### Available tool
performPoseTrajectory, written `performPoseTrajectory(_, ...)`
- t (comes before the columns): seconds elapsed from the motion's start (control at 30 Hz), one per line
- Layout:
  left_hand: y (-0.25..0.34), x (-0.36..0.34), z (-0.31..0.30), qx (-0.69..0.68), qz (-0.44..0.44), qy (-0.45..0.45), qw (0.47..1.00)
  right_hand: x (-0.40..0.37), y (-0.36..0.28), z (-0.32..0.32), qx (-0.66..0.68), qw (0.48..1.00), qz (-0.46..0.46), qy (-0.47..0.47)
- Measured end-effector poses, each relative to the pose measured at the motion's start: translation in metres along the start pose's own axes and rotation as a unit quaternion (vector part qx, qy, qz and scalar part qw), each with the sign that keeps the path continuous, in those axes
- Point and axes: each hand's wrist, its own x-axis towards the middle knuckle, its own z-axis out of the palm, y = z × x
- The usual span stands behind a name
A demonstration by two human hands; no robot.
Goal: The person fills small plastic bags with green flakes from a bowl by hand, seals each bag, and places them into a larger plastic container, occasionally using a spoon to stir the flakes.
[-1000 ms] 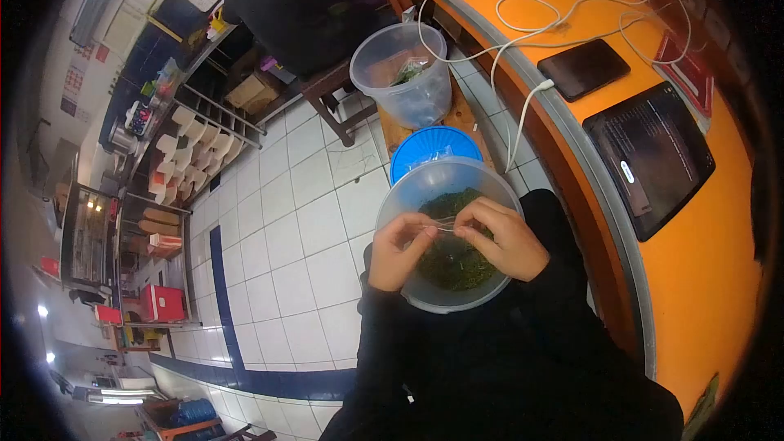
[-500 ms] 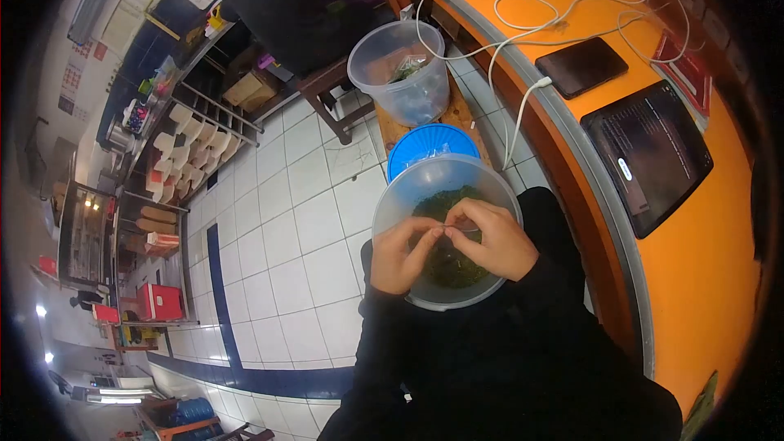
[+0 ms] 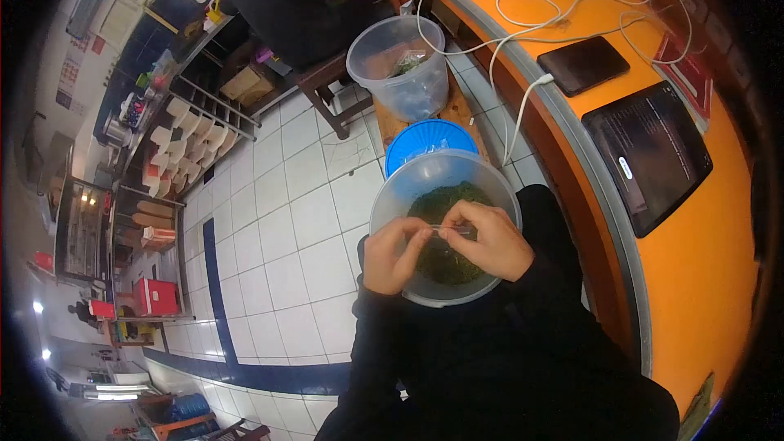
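Observation:
A translucent plastic bucket (image 3: 390, 196) sits at my lap, with finely chopped green leaves (image 3: 445, 196) in it. Over its opening, my left hand (image 3: 394, 255) and my right hand (image 3: 490, 241) pinch the edge of what looks like a small clear plastic bag (image 3: 438, 229). Thumbs and forefingers of both hands are closed on it, almost tip to tip. The bag's lower part is hard to make out against the green leaves.
Beyond the bucket are a blue round lid (image 3: 425, 143) and a second translucent bucket (image 3: 384, 73) holding small bags, on a wooden bench (image 3: 459, 106). Right, an orange counter (image 3: 694, 294) carries a tablet (image 3: 649, 155), phones (image 3: 584, 64) and white cables. A dark-clothed person (image 3: 302, 8) is at the back.
My fingertips have drawn slightly apart along the bag's edge, so more of the clear strip shows between them. My left hand has shifted a little left. The view has tilted slightly.

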Motion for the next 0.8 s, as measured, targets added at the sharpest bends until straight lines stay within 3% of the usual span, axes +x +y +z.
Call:
performPoseTrajectory(0.33, -0.016, -0.008, -0.016, 0.0, -0.009, 0.042, 0.999, -0.002, 0.005, -0.001, 0.005, 0.999, 0.03, -0.016)
performPoseTrajectory(0.4, -0.033, -0.012, -0.022, 0.013, -0.04, 0.126, 0.991, -0.004, 0.007, -0.001, -0.018, 0.999, 0.021, 0.02)
performPoseTrajectory(0.43, -0.043, -0.011, -0.034, 0.012, -0.058, 0.212, 0.976, -0.005, 0.011, -0.006, -0.018, 0.999, 0.02, 0.023)
performPoseTrajectory(0.47, -0.045, -0.01, -0.051, -0.029, -0.102, 0.3, 0.948, -0.008, 0.016, -0.015, -0.035, 0.997, 0.05, 0.046)
performPoseTrajectory(0.57, -0.057, 0.007, -0.111, -0.076, -0.074, 0.496, 0.862, -0.015, 0.025, -0.023, -0.062, 0.991, 0.094, 0.079)
performPoseTrajectory(0.67, -0.026, 0.043, -0.156, 0.0, 0.05, 0.621, 0.782, -0.021, 0.033, -0.008, -0.067, 0.991, 0.019, 0.116)
performPoseTrajectory(0.73, 0.012, 0.079, -0.165, 0.056, 0.19, 0.655, 0.729, -0.022, 0.032, -0.004, -0.205, 0.973, -0.047, 0.101)
performPoseTrajectory(0.77, 0.023, 0.097, -0.168, 0.052, 0.193, 0.656, 0.728, -0.023, 0.034, -0.003, -0.207, 0.971, -0.05, 0.104)
performPoseTrajectory(0.8, 0.031, 0.116, -0.171, 0.076, 0.271, 0.644, 0.711, -0.024, 0.037, -0.001, -0.211, 0.971, -0.049, 0.101)
